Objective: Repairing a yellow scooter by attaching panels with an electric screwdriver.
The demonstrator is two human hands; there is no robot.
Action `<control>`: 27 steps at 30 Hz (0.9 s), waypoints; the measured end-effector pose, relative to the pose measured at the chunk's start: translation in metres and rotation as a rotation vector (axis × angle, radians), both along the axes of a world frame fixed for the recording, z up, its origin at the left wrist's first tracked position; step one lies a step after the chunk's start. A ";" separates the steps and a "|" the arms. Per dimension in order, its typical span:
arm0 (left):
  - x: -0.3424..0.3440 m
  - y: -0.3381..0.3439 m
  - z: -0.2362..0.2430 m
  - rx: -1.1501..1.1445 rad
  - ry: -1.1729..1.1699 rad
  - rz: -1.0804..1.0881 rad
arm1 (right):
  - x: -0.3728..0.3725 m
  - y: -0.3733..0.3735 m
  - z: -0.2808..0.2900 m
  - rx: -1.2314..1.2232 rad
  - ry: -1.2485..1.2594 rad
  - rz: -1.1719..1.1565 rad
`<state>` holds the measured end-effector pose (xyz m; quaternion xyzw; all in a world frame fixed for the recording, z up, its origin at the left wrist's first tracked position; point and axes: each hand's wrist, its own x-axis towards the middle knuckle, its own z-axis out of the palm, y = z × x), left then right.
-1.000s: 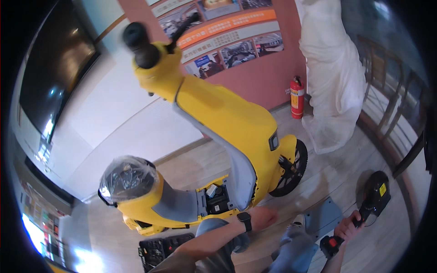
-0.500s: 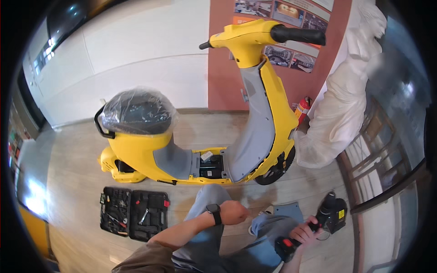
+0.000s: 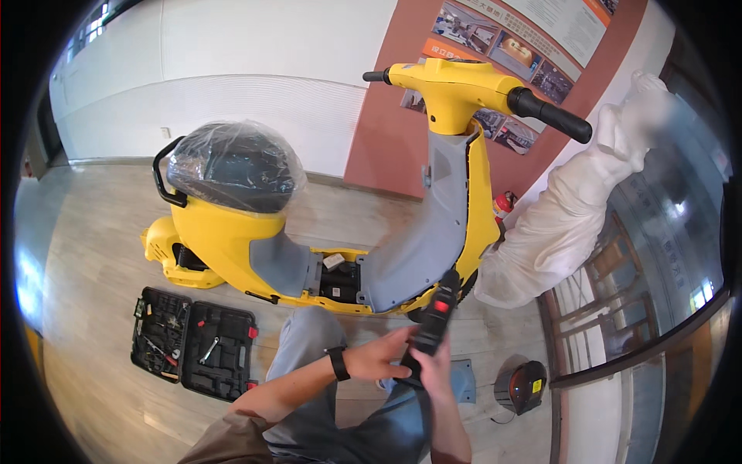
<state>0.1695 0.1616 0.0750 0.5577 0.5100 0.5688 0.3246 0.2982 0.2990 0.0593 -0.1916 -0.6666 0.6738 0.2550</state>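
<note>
Scooter [image 3: 402, 247]: yellow, front wheel [image 3: 468, 286] mostly hidden.
Statue [image 3: 541, 228]: white, top blurred.
Tool case [image 3: 220, 367]: open, near scooter.
Floor panel [image 3: 466, 380]: blue, partly covered by right wrist [image 3: 442, 393].
Power tool [image 3: 432, 321]: before scooter, lower end obscured.
Right hand [image 3: 434, 368]: clamped on tool.
Left hand [image 3: 377, 359]: touching it, grip unclear.

You wear a black wristband [image 3: 338, 363], a brown sleeve [image 3: 228, 439] and grey-blue trousers [image 3: 363, 433], amid a black tool [image 3: 431, 331] with a red patch [image 3: 440, 306], yellow scooter [image 3: 224, 232] with grey panels [image 3: 425, 240], red-latched black toolbox [image 3: 232, 356], white statue [image 3: 541, 240] and wood-grained floor [image 3: 93, 309].
</note>
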 end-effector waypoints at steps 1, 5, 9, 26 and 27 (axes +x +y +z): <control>-0.009 0.000 -0.021 0.035 0.131 0.062 | -0.023 -0.012 0.005 0.190 0.028 -0.010; -0.022 0.000 -0.002 -0.002 -0.534 -0.072 | -0.067 -0.020 0.013 0.358 -0.041 -0.002; -0.050 0.012 -0.015 0.151 -0.790 0.343 | -0.104 -0.037 0.030 0.820 0.043 0.099; -0.280 0.072 -0.035 -0.089 -0.764 0.392 | -0.197 -0.050 -0.018 1.087 -0.106 0.349; -0.297 0.081 -0.035 -0.096 -0.748 0.352 | -0.202 -0.046 -0.026 1.092 -0.149 0.368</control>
